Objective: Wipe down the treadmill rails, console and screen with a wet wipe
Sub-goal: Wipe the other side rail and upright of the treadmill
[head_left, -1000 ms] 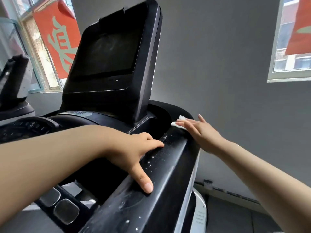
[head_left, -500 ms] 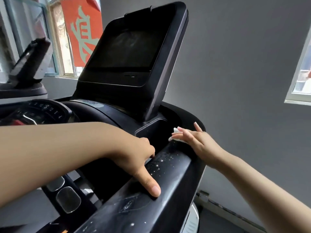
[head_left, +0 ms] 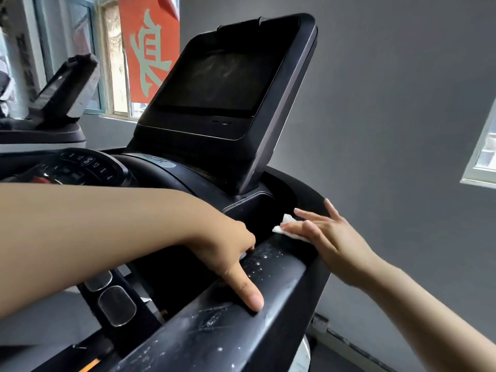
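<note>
Right hand (head_left: 331,238) flat, fingers straight, pressing the wet wipe (head_left: 285,229) onto the rail (head_left: 273,296) — left hand (head_left: 228,251) grips that rail, thumb on top.

A plain grey wall (head_left: 389,103) fills the right side, with a white-framed window (head_left: 483,157) at its right edge. At the upper left, daylight comes through a larger window (head_left: 115,84) hung with a red banner (head_left: 150,49) bearing a pale character. A second exercise machine (head_left: 61,95) stands before it.
</note>
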Demonstrator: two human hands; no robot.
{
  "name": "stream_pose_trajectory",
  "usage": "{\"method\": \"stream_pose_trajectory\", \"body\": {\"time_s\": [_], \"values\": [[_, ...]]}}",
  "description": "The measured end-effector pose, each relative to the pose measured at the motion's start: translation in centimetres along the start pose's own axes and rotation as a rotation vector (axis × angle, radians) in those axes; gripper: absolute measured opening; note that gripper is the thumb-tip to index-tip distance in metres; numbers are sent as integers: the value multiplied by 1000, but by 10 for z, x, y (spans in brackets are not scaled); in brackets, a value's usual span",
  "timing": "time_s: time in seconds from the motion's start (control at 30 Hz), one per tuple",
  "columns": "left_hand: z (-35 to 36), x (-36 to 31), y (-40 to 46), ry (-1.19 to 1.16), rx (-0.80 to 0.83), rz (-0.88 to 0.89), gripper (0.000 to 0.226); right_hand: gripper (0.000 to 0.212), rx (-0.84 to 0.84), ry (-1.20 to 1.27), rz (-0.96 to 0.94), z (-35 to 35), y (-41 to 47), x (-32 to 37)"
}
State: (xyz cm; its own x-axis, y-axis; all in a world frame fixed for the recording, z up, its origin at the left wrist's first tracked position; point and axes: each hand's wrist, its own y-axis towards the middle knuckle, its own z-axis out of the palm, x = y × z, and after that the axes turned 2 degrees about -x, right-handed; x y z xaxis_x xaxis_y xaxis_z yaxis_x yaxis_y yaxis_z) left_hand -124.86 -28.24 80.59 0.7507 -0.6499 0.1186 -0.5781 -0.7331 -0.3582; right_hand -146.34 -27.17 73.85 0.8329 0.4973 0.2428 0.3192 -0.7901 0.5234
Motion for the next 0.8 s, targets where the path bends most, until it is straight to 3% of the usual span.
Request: {"method": "stream_pose_trajectory", "body": {"time_s": [0.07,0.17,0.27,0.37,0.5,0.63,0.73,0.8], "values": [[0,0,0,-14,-9,0,127,74,-21,-6,77,-4,4,-4],[4,0,1,-6,-1,15,109,80,5,29,-39,2,-9,2],[1,1,2,-3,4,-17,113,77,0,-70,-19,-8,-2,-1],[1,-1,4,-34,9,-5,94,73,19,2,-37,-6,0,0],[0,0,2,-12,3,3,118,54,25,-62,8,-9,5,-4],[0,1,3,-39,31,15,109,63,78,-8,-63,-5,3,1],[1,1,2,-73,9,13,111,61,67,-97,34,-11,8,-8],[1,-1,-1,-98,15,8,114,66,72,48,4,-10,4,-5]]}}
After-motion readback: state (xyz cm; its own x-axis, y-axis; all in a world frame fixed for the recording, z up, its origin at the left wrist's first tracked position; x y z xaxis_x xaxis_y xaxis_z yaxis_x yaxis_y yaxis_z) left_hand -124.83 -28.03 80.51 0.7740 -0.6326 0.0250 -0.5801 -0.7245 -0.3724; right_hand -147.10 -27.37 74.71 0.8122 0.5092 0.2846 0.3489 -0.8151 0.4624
